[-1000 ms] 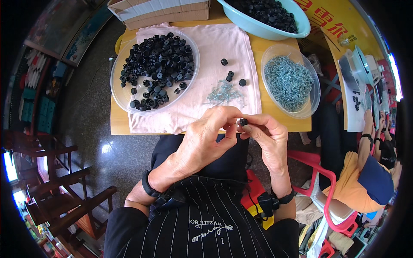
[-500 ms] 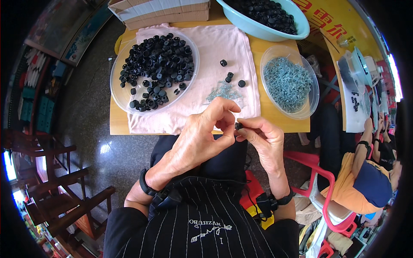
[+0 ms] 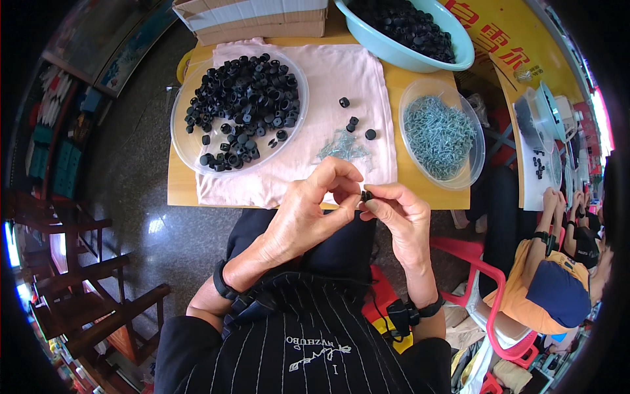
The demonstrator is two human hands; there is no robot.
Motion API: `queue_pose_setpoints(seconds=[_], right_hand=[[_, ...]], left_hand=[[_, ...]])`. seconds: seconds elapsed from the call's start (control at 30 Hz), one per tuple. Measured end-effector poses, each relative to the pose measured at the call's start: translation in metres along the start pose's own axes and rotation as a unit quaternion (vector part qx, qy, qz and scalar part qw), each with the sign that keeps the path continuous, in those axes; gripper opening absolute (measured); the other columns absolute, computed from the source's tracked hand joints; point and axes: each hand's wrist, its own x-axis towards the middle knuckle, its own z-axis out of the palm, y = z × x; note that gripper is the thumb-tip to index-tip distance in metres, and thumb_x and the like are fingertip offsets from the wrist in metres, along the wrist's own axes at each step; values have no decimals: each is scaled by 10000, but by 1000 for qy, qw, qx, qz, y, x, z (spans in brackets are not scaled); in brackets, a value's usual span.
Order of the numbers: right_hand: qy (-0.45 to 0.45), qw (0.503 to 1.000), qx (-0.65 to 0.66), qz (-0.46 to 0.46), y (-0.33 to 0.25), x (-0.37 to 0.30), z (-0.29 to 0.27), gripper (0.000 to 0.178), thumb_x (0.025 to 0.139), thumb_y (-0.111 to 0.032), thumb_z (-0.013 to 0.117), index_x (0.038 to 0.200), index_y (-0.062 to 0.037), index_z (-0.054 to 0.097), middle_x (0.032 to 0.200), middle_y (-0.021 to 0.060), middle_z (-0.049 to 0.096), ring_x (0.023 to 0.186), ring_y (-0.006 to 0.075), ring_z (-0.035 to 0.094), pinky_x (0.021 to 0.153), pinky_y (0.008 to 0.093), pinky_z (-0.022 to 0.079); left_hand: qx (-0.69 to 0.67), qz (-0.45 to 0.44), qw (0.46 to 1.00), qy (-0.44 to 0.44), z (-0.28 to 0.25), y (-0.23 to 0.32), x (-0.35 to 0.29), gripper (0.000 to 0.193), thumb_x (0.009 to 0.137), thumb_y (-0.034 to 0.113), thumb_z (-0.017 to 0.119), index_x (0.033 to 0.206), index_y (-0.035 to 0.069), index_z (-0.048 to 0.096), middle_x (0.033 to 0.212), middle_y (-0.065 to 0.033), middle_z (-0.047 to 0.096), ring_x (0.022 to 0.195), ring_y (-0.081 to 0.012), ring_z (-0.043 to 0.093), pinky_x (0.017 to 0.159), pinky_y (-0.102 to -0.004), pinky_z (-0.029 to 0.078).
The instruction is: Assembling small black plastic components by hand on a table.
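Note:
Between thumb and forefinger, my right hand (image 3: 401, 220) pinches a small black plastic part (image 3: 367, 196) just off the table's front edge. My left hand (image 3: 308, 209) is beside it, fingers curled and thumb brought up to the part; whatever it grips is hidden. Beyond the hands, a small heap of loose screws (image 3: 344, 146) lies on a pink cloth (image 3: 262, 187). A few black plastic pieces (image 3: 352, 125) are scattered just past the screws. To the left, a round clear tray (image 3: 186, 148) holds many black caps (image 3: 246, 92). A clear tub (image 3: 477, 157) on the right holds a mass of screws (image 3: 438, 134).
A light-blue basin (image 3: 367, 41) full of black parts stands at the back right of the wooden table (image 3: 420, 196), a cardboard box (image 3: 262, 26) at the back left. Right of me are a red chair (image 3: 502, 308) and other people at another table. Wooden chairs (image 3: 125, 308) stand left.
The view has shifted slightly. Both hands remain close together at the black part, with only small finger movements; the part appears a little turned.

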Motion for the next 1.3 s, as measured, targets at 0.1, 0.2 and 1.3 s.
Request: queue_pose_setpoints(seconds=[0.1, 0.2, 1.3], right_hand=[[11, 1000, 3, 7, -1, 3, 0, 180, 858, 24, 627, 1036, 40, 629, 973, 89, 643, 816, 132, 644, 731, 238, 547], [12, 1000, -26, -8, -6, 3, 3, 183, 863, 20, 622, 1045, 40, 627, 966, 83, 641, 806, 131, 644, 725, 231, 542], [24, 974, 223, 6, -32, 4, -43, 230, 871, -78, 643, 1082, 6, 605, 920, 91, 663, 796, 135, 636, 736, 264, 532]], left_hand=[[-2, 16, 1000, 0, -3, -4, 1, 270, 851, 33, 634, 1086, 22, 502, 861, -85, 665, 818, -145, 660, 720, -271, 518], [12, -7, 1000, -11, -2, -1, 2, 274, 852, -18, 618, 1095, 7, 494, 930, -83, 640, 887, -117, 626, 784, -229, 500], [342, 210, 915, 44, 14, -26, 88, 201, 728, 10, 674, 924, 15, 630, 947, -96, 569, 893, -272, 544, 775, -356, 456]])
